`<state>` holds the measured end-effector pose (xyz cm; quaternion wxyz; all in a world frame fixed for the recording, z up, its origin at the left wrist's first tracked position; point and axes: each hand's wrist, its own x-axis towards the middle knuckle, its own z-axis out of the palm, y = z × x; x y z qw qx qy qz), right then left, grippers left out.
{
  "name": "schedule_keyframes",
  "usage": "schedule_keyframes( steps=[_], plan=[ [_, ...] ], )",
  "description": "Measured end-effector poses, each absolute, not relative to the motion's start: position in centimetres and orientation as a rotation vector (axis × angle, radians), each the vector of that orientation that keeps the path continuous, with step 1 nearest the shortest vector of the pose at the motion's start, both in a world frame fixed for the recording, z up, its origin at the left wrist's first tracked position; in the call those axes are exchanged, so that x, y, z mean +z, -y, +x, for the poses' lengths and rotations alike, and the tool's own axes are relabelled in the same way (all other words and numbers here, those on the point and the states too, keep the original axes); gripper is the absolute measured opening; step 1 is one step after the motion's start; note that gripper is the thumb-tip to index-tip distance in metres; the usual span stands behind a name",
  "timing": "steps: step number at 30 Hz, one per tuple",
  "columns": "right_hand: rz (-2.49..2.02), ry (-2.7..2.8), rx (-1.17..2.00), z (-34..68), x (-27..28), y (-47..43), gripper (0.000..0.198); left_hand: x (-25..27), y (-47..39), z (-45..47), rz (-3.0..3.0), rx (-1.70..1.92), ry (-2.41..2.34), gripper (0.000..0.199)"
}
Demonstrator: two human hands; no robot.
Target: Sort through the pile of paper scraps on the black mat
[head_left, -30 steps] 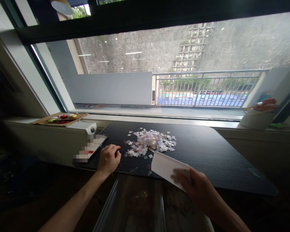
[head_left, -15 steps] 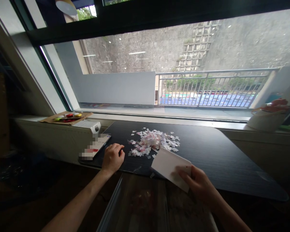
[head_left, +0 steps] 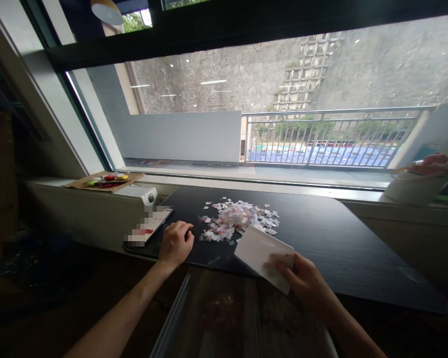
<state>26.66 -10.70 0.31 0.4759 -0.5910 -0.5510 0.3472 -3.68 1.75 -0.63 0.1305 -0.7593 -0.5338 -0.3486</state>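
A pile of small white and pinkish paper scraps (head_left: 233,216) lies spread on the dark table (head_left: 321,228). In my right hand (head_left: 304,273) is a flat white rectangular card (head_left: 259,251), gripped at its right end with the thumb on top. The card is tilted over the front edge of the table, and its far corner overlaps the near side of the pile. My left hand (head_left: 176,242) rests on the table left of the pile, its fingers curled in loosely with nothing visible in them. The palm side is hidden.
Under the table's front edge stands a clear-walled container (head_left: 224,313), its contents dim. A tablet-like device (head_left: 153,226), partly pixelated, lies at the table's left edge. Colourful items (head_left: 108,179) sit on a board on the sill. A white pot-like container (head_left: 414,184) stands far right.
A small scrap seen below the card at the table's front edge is no longer visible there. The card has lifted very slightly. My left hand stays in place.
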Motion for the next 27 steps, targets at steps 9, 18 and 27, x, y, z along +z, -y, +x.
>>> schedule_keyframes(
  steps=[9, 18, 27],
  plan=[
    [-1.394, 1.534, 0.968, 26.5, 1.7, 10.8, 0.029, -0.7, -1.8, -3.7, -2.197, -1.01, 1.555, 0.022],
    [-1.311, 1.392, 1.069, 24.5, 1.3, 10.0, 0.032, -0.7, -1.8, -3.7, -2.198, -1.016, 1.549, 0.022],
    [-1.495, 1.466, 0.732, 26.8, 3.2, 12.8, 0.03, -0.7, -1.7, -3.6, -2.2, -1.021, 1.565, 0.022]
  ],
)
